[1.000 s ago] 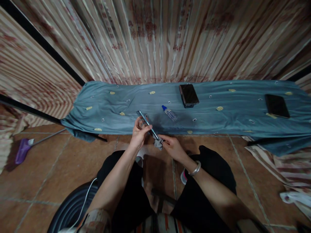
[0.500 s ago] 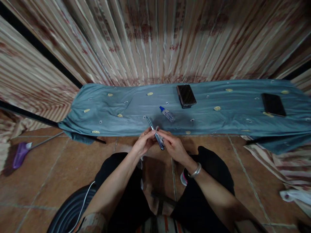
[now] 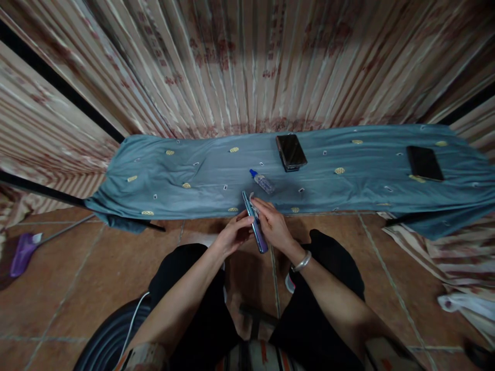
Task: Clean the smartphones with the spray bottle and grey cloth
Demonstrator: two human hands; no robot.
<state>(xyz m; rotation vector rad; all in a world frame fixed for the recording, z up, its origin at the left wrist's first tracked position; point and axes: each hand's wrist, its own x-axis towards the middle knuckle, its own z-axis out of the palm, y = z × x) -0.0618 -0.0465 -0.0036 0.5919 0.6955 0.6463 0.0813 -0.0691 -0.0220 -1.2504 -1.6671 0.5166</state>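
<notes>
My left hand [image 3: 236, 233] is closed around a blue-purple phone [image 3: 260, 238], held on edge and tilted, just in front of the cloth-covered bench. Against the phone's right-hand face, my right hand [image 3: 274, 222] pinches a small whitish cloth or tissue [image 3: 252, 198], mostly hidden by the fingers. A clear bottle with a blue cap [image 3: 263, 182] lies on the bench beyond my hands. Behind it to the right is a small stack of dark phones [image 3: 292, 151].
Blue-grey patterned cloth [image 3: 209, 170] covers the bench. Another dark phone [image 3: 424, 163] lies at its right. Curtains [image 3: 240, 67] hang behind. On the tiled floor are a purple broom [image 3: 23, 253] at left, a black ribbed round object [image 3: 112, 335] and a white plastic bag [image 3: 467, 304].
The phone has turned so more of its purple face shows. My right hand has slid up along it with the cloth. The whole view has shifted slightly.
</notes>
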